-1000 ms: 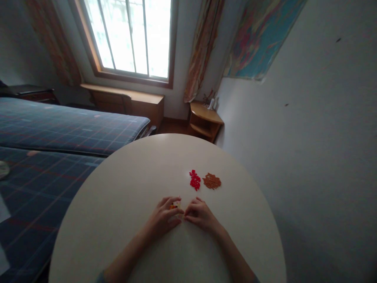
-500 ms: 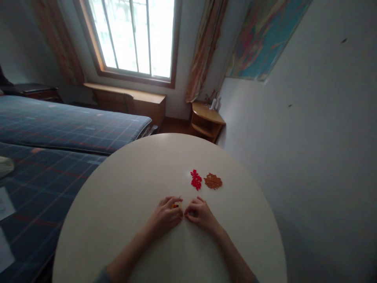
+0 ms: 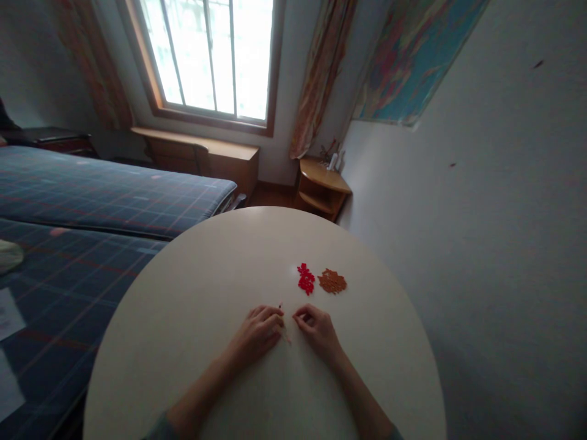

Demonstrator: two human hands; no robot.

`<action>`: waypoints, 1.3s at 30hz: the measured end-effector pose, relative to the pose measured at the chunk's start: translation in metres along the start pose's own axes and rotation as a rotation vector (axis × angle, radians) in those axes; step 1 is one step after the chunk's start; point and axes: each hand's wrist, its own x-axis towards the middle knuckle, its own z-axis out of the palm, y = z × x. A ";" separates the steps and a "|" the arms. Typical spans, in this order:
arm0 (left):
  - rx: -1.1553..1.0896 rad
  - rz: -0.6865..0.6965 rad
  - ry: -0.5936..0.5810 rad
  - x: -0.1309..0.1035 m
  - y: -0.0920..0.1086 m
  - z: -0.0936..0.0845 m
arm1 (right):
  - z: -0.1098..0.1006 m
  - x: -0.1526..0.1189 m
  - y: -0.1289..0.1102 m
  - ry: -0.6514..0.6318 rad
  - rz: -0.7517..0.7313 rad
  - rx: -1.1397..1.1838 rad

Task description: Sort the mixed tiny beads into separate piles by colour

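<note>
My left hand [image 3: 262,330] rests on the round table [image 3: 192,293] with its fingers closed around something small, mostly hidden. A tiny dark-and-red bit shows at its fingertips, and a thin pale strip [image 3: 287,335] with a pinkish end sticks out below them. To the right, my right hand [image 3: 317,329] is closed in a pinch, thumb against index finger. What that pinch holds, if anything, is too small to make out. Just beyond the hands lie a pile of small red pieces [image 3: 306,280] and, beside it, a pile of small brown pieces [image 3: 332,282].
Beds with blue checked mattresses [image 3: 114,189] stand to the left. Behind the table are a wooden desk [image 3: 229,150], a corner shelf [image 3: 323,177] and a bright window [image 3: 211,61]. A white wall [image 3: 481,244] with a map [image 3: 413,61] runs along the right.
My right hand has moved slightly up and away from the left, widening the gap between them. The thin pale strip now shows below my left fingertips. The piles have not moved.
</note>
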 end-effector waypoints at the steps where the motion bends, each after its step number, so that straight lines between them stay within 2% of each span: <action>1: -0.006 -0.002 -0.004 0.000 0.000 0.000 | 0.000 0.000 0.000 0.018 0.013 0.009; 8: -0.059 -0.037 0.037 0.000 -0.003 0.003 | 0.003 0.000 0.003 0.126 0.004 0.037; 14: -0.083 -0.019 0.052 0.001 -0.005 0.003 | 0.005 0.001 0.008 0.122 -0.036 0.033; 21: -0.142 -0.024 0.101 0.002 -0.006 0.004 | 0.005 0.000 0.007 0.086 0.005 0.027; 39: -0.203 -0.184 0.064 0.002 -0.001 -0.001 | 0.004 0.000 -0.001 0.084 0.017 0.004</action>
